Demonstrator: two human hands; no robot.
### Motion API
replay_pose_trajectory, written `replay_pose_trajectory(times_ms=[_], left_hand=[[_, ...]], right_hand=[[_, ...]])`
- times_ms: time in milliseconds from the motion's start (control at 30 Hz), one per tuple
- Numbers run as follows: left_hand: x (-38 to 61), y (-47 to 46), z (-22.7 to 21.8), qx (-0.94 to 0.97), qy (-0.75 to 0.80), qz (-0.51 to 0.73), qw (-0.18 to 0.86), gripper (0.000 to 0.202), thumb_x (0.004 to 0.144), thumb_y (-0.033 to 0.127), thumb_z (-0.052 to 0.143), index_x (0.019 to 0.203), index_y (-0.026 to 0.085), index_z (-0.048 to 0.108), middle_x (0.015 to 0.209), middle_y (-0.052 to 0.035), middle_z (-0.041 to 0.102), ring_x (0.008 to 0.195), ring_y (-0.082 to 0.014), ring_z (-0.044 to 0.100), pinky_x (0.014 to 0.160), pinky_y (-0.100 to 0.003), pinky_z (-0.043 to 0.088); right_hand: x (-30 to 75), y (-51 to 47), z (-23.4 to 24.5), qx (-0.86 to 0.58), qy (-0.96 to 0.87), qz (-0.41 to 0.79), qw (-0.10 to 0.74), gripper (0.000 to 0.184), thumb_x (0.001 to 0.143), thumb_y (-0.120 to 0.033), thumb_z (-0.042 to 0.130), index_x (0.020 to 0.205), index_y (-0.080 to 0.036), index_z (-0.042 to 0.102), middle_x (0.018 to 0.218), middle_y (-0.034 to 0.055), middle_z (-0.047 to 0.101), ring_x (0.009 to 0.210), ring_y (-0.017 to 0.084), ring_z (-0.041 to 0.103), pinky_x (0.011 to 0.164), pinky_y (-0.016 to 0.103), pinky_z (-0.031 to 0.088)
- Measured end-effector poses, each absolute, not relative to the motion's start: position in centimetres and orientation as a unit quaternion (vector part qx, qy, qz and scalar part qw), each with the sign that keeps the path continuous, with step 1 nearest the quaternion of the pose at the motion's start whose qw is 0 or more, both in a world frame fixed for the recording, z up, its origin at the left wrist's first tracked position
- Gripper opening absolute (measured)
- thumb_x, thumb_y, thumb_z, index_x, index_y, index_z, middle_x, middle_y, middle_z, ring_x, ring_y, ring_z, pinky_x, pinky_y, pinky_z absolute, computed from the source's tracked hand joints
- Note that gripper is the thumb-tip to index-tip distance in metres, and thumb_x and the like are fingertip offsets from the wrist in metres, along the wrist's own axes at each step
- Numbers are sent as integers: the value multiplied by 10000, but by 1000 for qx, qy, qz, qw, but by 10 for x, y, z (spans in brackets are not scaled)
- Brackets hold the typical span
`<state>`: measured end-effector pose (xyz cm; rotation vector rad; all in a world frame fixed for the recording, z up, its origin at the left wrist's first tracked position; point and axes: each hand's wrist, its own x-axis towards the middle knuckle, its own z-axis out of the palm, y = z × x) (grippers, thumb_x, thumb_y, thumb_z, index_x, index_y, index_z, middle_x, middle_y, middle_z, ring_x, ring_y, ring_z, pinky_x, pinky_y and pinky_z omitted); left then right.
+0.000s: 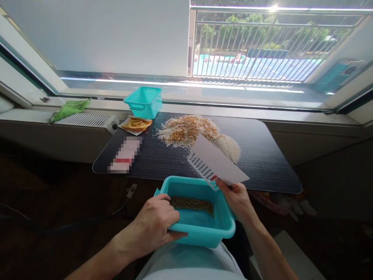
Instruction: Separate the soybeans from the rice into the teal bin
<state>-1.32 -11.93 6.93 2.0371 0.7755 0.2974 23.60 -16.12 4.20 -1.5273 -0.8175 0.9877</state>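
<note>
My left hand (159, 217) is closed over the left front rim of a turquoise plastic bin (206, 235), which is held close to my body before the table. Inside it, small round greenish-brown beans (192, 204) lie in a band along the far side of the floor. My right hand (237, 198) grips a thin white slotted card (220, 163) by its lower end, above the bin's right side. The card is tilted, its slots along the left edge, and its upper end overlaps the view of a pile of white grains mixed with yellow kernels (186, 130).
The pile spreads over a dark table (262, 155) by the window. Another turquoise bin (145, 101) stands at the back left, behind a folded yellow item (135, 124). A pixelated pinkish item (126, 153) lies left. A green cloth (70, 109) rests on the radiator (72, 130).
</note>
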Motion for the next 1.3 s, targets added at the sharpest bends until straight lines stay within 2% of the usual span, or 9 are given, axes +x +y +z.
replay_pose_trajectory(times_ms=[67, 133, 233, 333, 533, 800, 1100, 1300], left_hand=[[-10, -115, 68, 853, 282, 93, 429, 258, 724, 481, 699, 590, 263, 668, 572, -38, 607, 580, -212, 545, 855, -447, 430], [-7, -114, 66, 886, 259, 93, 373, 307, 768, 486, 654, 583, 242, 642, 572, -39, 625, 569, -198, 560, 751, -381, 433], [-4, -115, 66, 926, 223, 117, 282, 347, 814, 427, 626, 553, 204, 579, 543, -5, 625, 519, -150, 551, 667, -311, 398], [-1, -117, 68, 939, 208, 125, 242, 373, 798, 409, 656, 530, 185, 525, 522, 28, 613, 496, -120, 536, 624, -281, 361], [2, -117, 74, 939, 212, 120, 242, 375, 782, 413, 679, 534, 185, 515, 521, 43, 597, 509, -112, 531, 626, -278, 349], [2, -116, 76, 933, 223, 105, 262, 364, 794, 407, 668, 549, 187, 514, 532, 46, 595, 528, -111, 531, 656, -281, 354], [2, -114, 77, 927, 229, 85, 283, 322, 778, 400, 687, 578, 190, 547, 549, 52, 610, 549, -112, 556, 674, -284, 351], [1, -115, 79, 928, 231, 26, 291, 239, 734, 372, 732, 619, 205, 605, 584, 48, 629, 596, -124, 581, 695, -290, 347]], right_hand=[[241, -166, 45, -640, -358, 425, 532, 321, 703, -475, 731, 848, -190, 766, 900, 67, 763, 914, 300, 698, 858, 406, 543], [249, -169, 51, -651, -379, 398, 523, 322, 713, -466, 725, 877, -192, 769, 927, 70, 761, 935, 301, 696, 895, 425, 532], [267, -167, 58, -683, -416, 314, 512, 321, 713, -453, 720, 892, -192, 772, 964, 63, 755, 975, 298, 687, 956, 436, 501], [286, -155, 57, -699, -450, 267, 487, 334, 730, -438, 701, 938, -186, 767, 975, 51, 753, 973, 288, 688, 947, 424, 507], [306, -127, 44, -726, -507, 214, 413, 321, 766, -430, 654, 908, -168, 774, 909, 45, 762, 904, 300, 702, 841, 402, 546], [319, -103, 38, -733, -536, 178, 378, 326, 783, -420, 625, 903, -153, 768, 914, 66, 762, 883, 294, 701, 792, 378, 542], [313, -107, 42, -695, -566, 204, 394, 275, 795, -390, 621, 896, -179, 765, 919, 36, 763, 886, 267, 704, 823, 365, 544], [307, -103, 43, -674, -589, 227, 383, 275, 812, -378, 611, 936, -182, 758, 954, 30, 758, 907, 252, 699, 852, 367, 538]])
